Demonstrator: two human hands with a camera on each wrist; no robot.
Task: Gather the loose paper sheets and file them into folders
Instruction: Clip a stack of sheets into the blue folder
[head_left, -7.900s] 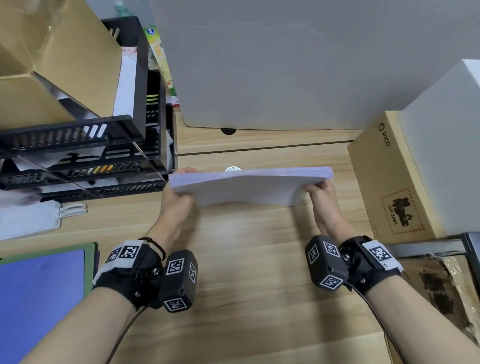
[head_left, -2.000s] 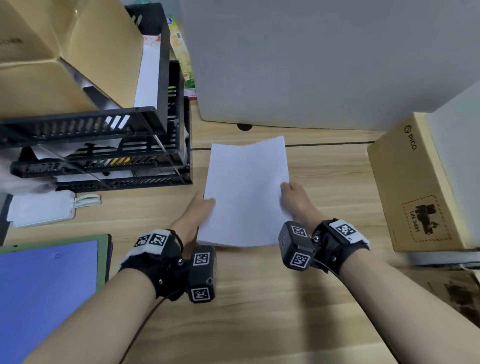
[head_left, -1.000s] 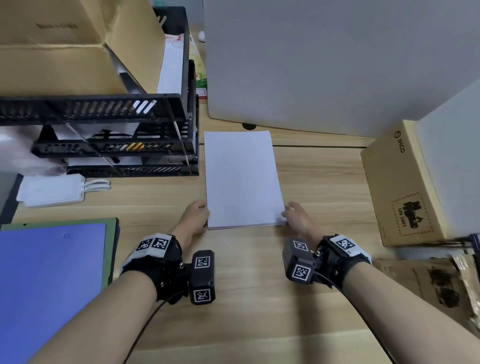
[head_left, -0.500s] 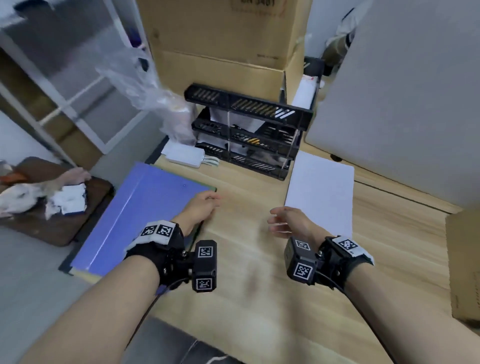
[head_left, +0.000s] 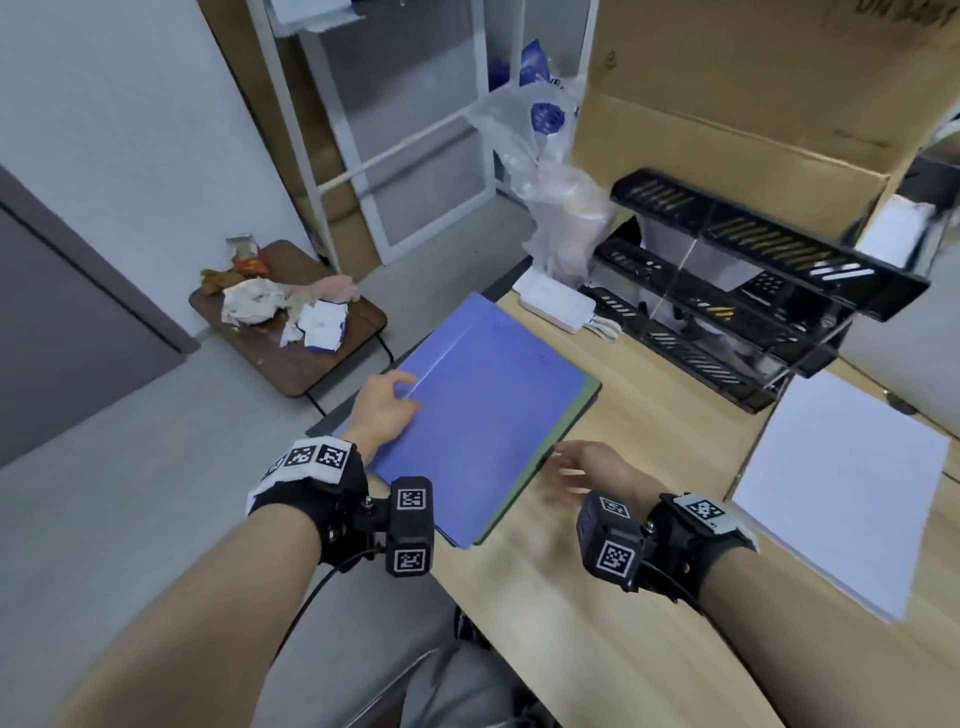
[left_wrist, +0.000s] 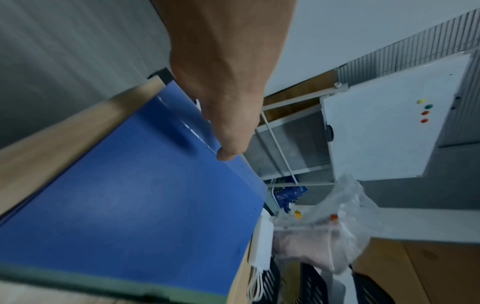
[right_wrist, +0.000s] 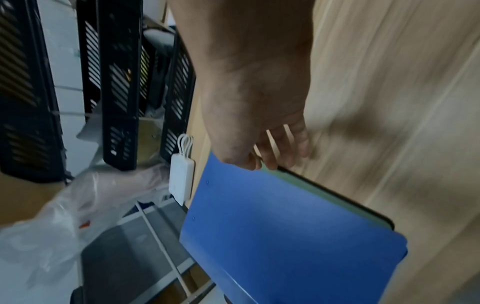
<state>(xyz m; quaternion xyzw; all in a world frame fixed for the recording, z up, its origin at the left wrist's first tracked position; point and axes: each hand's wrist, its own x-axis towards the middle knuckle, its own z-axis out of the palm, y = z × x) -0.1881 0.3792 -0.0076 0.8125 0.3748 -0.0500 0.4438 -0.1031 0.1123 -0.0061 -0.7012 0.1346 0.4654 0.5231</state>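
Observation:
A blue folder (head_left: 483, 415) lies closed on a green folder (head_left: 582, 410) at the left end of the wooden desk (head_left: 649, 597). My left hand (head_left: 387, 408) rests on its left part, with a fingertip (left_wrist: 226, 153) touching the spine crease of the blue folder (left_wrist: 135, 205); the other fingers are hidden. My right hand (head_left: 571, 462) hovers blurred at the folder's right edge, its fingers (right_wrist: 272, 156) loosely curled above the blue folder's (right_wrist: 285, 236) corner and holding nothing. The stack of white sheets (head_left: 841, 483) lies squared up on the desk to the right, with no hand on it.
A black tiered tray rack (head_left: 753, 291) stands behind the folders, under a cardboard box (head_left: 753, 104). A white power bank (head_left: 558, 304) and a plastic bag (head_left: 550, 171) sit at the desk's far left corner. A low brown table with rubbish (head_left: 291, 322) stands on the floor.
Both hands have let go of the paper stack, which now lies on the desk. The view swung left; my left hand moved onto the blue folder and my right hand came to its right edge.

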